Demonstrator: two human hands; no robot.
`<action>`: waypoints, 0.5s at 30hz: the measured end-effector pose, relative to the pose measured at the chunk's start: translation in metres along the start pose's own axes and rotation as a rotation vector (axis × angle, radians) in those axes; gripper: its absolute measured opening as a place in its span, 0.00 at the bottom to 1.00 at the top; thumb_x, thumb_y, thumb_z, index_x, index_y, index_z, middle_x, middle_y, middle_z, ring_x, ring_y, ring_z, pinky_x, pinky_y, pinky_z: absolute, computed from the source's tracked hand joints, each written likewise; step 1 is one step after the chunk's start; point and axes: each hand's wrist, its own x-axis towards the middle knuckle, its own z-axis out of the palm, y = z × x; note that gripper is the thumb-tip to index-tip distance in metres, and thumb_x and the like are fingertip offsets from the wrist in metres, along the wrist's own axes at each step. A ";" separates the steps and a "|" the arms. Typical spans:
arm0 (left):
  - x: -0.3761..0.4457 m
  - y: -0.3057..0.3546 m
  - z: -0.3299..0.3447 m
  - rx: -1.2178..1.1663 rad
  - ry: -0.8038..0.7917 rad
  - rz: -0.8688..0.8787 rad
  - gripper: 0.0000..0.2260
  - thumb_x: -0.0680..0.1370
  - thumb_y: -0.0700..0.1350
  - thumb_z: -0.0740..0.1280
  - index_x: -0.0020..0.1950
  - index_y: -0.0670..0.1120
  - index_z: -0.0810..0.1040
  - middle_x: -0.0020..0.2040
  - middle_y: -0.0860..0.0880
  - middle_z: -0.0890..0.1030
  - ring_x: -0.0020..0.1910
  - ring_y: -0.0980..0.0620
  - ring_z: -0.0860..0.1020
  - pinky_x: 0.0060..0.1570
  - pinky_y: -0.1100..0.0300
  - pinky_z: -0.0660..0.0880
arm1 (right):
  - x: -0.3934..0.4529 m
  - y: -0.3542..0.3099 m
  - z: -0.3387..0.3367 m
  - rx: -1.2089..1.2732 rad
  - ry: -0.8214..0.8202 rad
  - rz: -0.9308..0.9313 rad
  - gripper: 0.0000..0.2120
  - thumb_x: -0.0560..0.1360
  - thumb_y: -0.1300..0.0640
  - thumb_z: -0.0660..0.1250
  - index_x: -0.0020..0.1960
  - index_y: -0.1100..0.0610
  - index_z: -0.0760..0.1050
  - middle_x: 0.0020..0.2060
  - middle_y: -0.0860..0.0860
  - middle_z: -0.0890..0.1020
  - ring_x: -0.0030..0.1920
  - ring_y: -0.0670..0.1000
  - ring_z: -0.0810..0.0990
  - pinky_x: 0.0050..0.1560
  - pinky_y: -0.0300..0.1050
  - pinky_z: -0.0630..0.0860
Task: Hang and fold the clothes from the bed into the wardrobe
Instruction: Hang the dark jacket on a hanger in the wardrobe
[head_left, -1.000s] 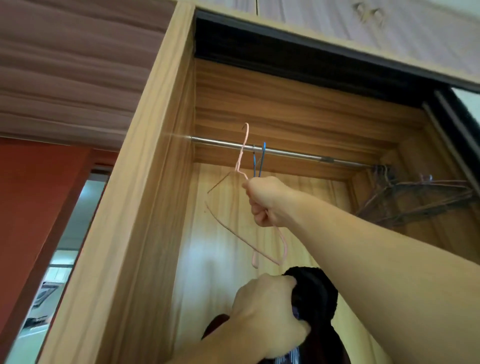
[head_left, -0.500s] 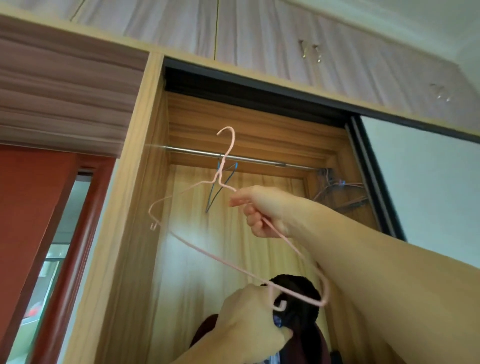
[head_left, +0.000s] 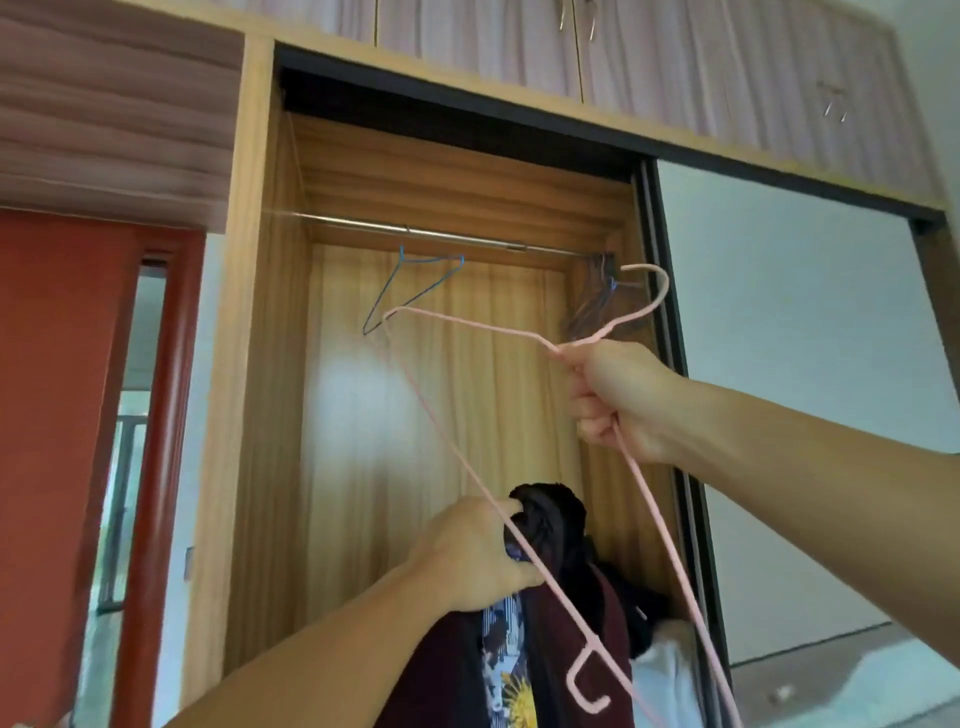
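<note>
From my head camera, my right hand (head_left: 618, 400) is curled round the neck of a thin pink hanger (head_left: 467, 467), its hook pointing up and to the right in front of the open wardrobe (head_left: 249, 364). The hanger's long bar slants down across my left hand (head_left: 470, 553), ending in a small hooked notch low in the frame. My left hand grips a bunched dark garment (head_left: 550, 525), black at the top, maroon lower down with a printed panel; it hangs before the wardrobe opening, below the rail (head_left: 441, 236). A blue hanger (head_left: 410, 288) hangs on that rail, and a cluster of dark hangers (head_left: 597, 296) sits at its right end, too tangled to count. The garment's lower part runs off the frame, and my fingers hide how it is folded.
</note>
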 end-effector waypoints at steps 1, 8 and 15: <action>-0.008 0.001 -0.004 -0.064 -0.026 0.045 0.14 0.65 0.57 0.74 0.45 0.53 0.79 0.33 0.56 0.77 0.35 0.56 0.79 0.38 0.60 0.78 | -0.005 0.010 -0.008 -0.018 0.048 -0.002 0.07 0.82 0.59 0.56 0.48 0.54 0.72 0.22 0.47 0.66 0.20 0.44 0.59 0.19 0.35 0.55; -0.032 -0.012 -0.010 -0.247 -0.015 0.142 0.09 0.67 0.48 0.79 0.44 0.52 0.83 0.43 0.56 0.83 0.44 0.58 0.81 0.51 0.54 0.79 | -0.026 0.063 -0.017 -0.147 0.159 -0.003 0.07 0.78 0.58 0.64 0.55 0.56 0.77 0.25 0.47 0.65 0.22 0.46 0.59 0.19 0.37 0.58; -0.034 -0.035 -0.020 -0.181 0.030 0.140 0.14 0.65 0.52 0.79 0.46 0.50 0.82 0.43 0.54 0.83 0.43 0.53 0.80 0.49 0.50 0.79 | -0.030 0.058 -0.004 0.115 0.556 0.028 0.10 0.80 0.54 0.62 0.50 0.58 0.80 0.25 0.45 0.68 0.18 0.42 0.62 0.17 0.35 0.59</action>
